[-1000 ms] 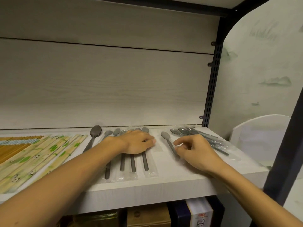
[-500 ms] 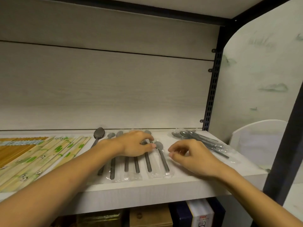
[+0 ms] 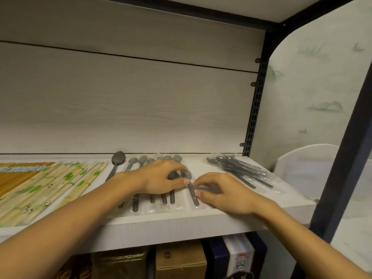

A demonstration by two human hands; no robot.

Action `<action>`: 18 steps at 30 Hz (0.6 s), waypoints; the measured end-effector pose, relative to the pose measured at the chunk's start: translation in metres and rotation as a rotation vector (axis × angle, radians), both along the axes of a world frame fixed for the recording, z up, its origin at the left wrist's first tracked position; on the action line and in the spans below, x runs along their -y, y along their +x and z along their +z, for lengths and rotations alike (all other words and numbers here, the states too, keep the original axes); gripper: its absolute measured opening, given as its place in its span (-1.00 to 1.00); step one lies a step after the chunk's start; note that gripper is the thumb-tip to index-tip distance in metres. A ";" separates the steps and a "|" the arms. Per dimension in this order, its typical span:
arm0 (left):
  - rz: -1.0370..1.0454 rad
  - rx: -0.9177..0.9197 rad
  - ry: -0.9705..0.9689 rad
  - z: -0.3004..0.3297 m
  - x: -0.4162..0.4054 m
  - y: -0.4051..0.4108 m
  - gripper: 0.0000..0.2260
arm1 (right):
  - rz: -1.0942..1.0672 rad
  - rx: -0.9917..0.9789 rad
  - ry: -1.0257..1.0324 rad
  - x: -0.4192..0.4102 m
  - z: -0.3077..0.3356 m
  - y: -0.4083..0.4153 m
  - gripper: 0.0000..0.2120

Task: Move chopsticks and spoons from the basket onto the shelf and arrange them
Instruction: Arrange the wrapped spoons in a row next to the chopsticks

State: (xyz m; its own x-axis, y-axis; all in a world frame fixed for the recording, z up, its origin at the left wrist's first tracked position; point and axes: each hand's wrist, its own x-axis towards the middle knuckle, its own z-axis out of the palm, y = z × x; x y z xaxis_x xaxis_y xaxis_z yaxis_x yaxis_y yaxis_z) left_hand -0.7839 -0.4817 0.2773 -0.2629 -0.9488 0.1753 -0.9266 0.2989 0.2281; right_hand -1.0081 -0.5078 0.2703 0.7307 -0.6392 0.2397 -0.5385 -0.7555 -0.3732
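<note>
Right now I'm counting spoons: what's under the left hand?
Under the left hand lies the row of wrapped grey spoons: bowls show beyond the fingers, handles toward the shelf edge. Their middles are covered, so an exact count is uncertain.

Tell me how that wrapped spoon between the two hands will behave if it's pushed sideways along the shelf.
The wrapped spoon lies flat in a clear glossy sleeve on the smooth white shelf, so it will probably slide easily, not roll. The slim dark handle looks rigid; only the loose wrapper should crinkle. Pushed at one end, it may well pivot out of line with the row of spoons beside it.
</note>
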 end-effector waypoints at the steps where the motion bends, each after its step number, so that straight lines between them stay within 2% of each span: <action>1: -0.004 0.008 0.010 -0.001 -0.001 -0.002 -0.56 | -0.014 0.013 -0.002 0.000 0.001 -0.001 -0.68; 5: 0.064 -0.003 0.039 -0.004 0.001 -0.007 -0.42 | -0.133 0.061 -0.019 0.009 0.010 -0.020 -0.75; 8: 0.104 -0.021 0.028 -0.002 0.002 -0.009 -0.29 | -0.309 0.117 -0.134 0.033 0.019 -0.043 -0.83; 11: 0.129 0.083 -0.051 0.003 0.004 -0.015 -0.41 | -0.517 0.149 -0.195 0.063 0.022 -0.063 -0.85; 14: 0.138 0.086 -0.093 0.009 0.009 -0.023 -0.53 | -0.578 0.091 -0.127 0.084 0.017 -0.070 -0.74; 18: 0.125 0.108 -0.106 0.010 0.021 -0.028 -0.56 | -0.535 0.006 -0.121 0.091 0.009 -0.065 -0.92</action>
State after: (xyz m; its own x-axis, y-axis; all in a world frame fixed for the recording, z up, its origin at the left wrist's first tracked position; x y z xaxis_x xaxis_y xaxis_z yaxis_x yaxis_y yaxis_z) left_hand -0.8121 -0.5024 0.2870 -0.1668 -0.9528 0.2535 -0.9754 0.1971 0.0989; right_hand -1.0728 -0.5985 0.2798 0.3099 -0.8887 0.3379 -0.8572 -0.4149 -0.3050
